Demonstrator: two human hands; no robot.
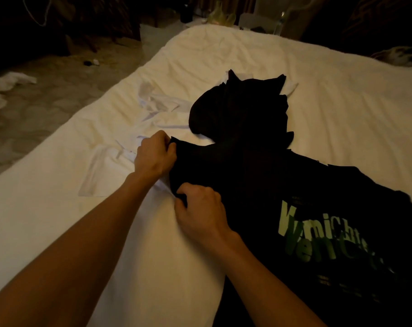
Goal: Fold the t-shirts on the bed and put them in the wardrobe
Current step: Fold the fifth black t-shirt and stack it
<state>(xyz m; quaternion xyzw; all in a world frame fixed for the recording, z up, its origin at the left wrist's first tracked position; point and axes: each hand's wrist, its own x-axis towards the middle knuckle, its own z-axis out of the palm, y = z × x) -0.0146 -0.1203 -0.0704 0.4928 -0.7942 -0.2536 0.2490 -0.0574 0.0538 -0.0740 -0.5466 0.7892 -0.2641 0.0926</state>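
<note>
With the black t-shirt lying on the bed and our left grip and right grip both pinched on its left-hand edge, we should hold that edge taut and level between them so it folds over the body without a crease.

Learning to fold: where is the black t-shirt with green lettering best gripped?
Take the black t-shirt by the two corners of its left-hand edge, coming from the left, as the left hand and right hand pinch it. That edge lies free on the bed; the rest spreads rightward.
</note>
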